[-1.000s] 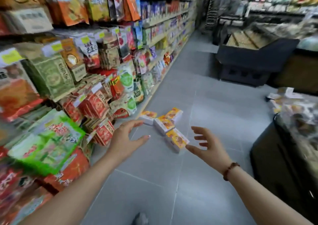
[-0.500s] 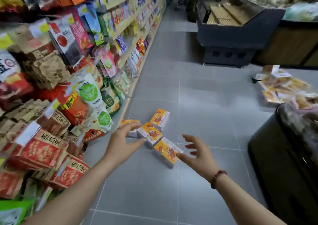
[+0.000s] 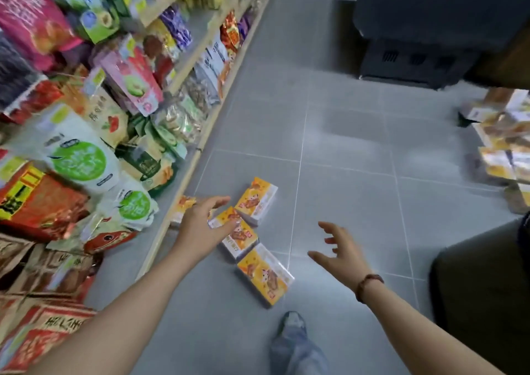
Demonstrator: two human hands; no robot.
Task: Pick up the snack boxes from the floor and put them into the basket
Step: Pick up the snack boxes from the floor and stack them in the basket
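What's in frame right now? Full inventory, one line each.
snack boxes: four, yellow-orange with white sides, clustered on the grey floor by the shelf base; one partly hidden behind the left hand
shelves: one long run, left side, packed with bagged snacks in green, pink, red, purple
display bin: one, dark, top right across the aisle
loose packets: a blurred yellow-white pile, count unclear, right edge on the floor
dark object: one, lower right, cannot tell what it is
floor: grey tiles
shoe: one, dark, bottom centre, under a jeans leg
bracelet: one, brown beads, right wrist
left hand: open, over the boxes
right hand: open, empty, right of the boxes
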